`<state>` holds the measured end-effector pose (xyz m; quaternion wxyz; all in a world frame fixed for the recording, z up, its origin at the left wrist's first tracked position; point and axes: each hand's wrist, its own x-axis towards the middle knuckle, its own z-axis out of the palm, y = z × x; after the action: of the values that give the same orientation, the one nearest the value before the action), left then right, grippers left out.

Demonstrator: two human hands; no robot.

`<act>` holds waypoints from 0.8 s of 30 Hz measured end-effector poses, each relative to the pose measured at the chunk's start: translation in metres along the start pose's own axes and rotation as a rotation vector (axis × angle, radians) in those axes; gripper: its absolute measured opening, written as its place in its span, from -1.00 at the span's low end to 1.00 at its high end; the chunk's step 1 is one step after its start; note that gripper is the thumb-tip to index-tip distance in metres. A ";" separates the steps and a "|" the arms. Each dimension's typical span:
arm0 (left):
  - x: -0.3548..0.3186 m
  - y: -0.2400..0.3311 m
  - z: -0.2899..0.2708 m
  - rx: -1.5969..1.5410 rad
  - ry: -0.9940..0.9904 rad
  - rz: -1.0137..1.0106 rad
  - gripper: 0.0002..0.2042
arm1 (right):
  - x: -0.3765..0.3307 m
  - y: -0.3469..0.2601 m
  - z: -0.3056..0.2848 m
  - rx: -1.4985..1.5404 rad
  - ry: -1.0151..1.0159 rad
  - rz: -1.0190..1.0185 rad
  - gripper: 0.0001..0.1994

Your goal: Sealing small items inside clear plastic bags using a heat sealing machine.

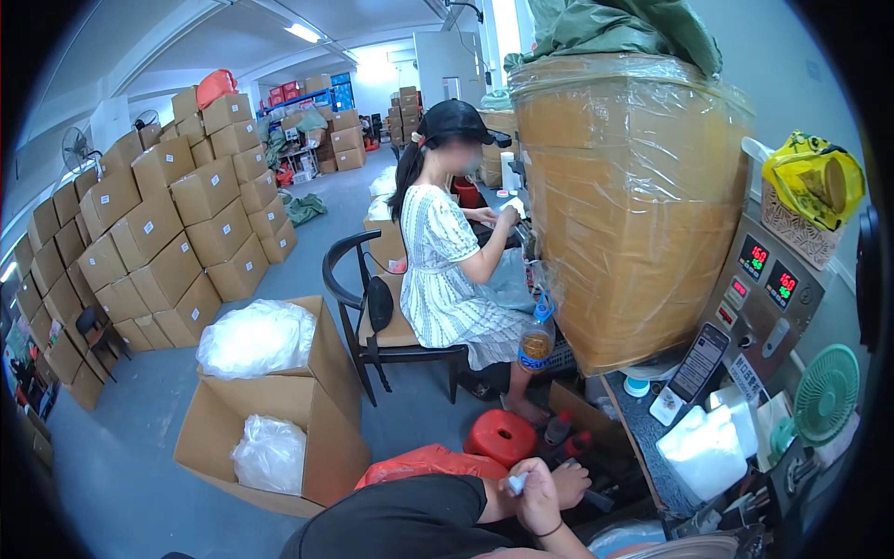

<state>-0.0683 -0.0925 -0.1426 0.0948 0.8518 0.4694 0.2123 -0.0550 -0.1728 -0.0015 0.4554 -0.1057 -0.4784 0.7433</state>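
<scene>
Both my hands meet low in the middle of the view. My right hand (537,503), with a dark band on its wrist, pinches a small pale white-blue object (517,483) in its fingertips. My left hand (573,482) reaches across from a black sleeve (400,522) and lies just behind the right hand, its fingers curled; I cannot see whether anything is in it. Dark tools or parts (596,498) lie right beside the hands under the bench edge.
A red stool (501,436) and a red bag (424,463) sit just ahead. A co-worker (447,270) sits on a black chair (349,298). A large plastic-wrapped brown bundle (633,214), a control box (764,298) and a green fan (824,396) stand right; open cartons (279,410) and stacked boxes (168,233) left.
</scene>
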 end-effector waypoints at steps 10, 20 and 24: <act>0.004 0.003 -0.004 0.020 -0.063 0.016 -0.86 | 0.008 0.038 -0.015 0.127 0.045 0.127 -0.66; 0.002 0.009 -0.003 0.028 -0.056 0.011 -0.87 | 0.002 0.046 -0.038 -0.305 0.059 0.078 -0.71; 0.000 0.010 -0.003 0.017 -0.030 -0.003 -0.87 | 0.003 0.050 -0.044 -0.228 0.101 0.145 -0.67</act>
<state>-0.0619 -0.0978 -0.1360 0.0949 0.8551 0.4707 0.1953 -0.0589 -0.1498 -0.0642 0.4090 -0.2284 -0.5274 0.7088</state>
